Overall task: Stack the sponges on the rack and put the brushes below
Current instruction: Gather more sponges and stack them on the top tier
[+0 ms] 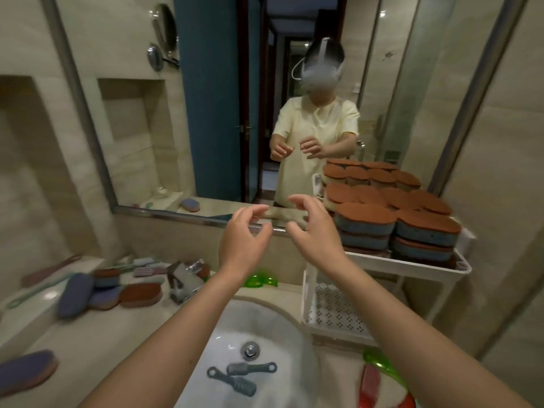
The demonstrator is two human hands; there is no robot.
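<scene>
Both my hands are raised in front of the mirror, holding nothing. My left hand (pixel 243 240) and my right hand (pixel 312 228) have loosely curled fingers, close together. Just right of them, stacks of brown-topped blue sponges (pixel 391 219) fill the top shelf of a white rack (pixel 412 265). Its lower shelf (pixel 335 316) is a bare perforated tray. Loose sponges (pixel 138 294) and long-handled brushes (pixel 50 270) lie on the counter at left. Two small grey brushes (pixel 241 376) lie in the sink (pixel 282 328).
A chrome tap (pixel 184 279) stands behind the basin. Green plastic items (pixel 262 280) and a red one (pixel 372 384) lie near the sink's rim. Another sponge (pixel 26 369) sits at the counter's near left. The mirror (pixel 206 113) shows a person.
</scene>
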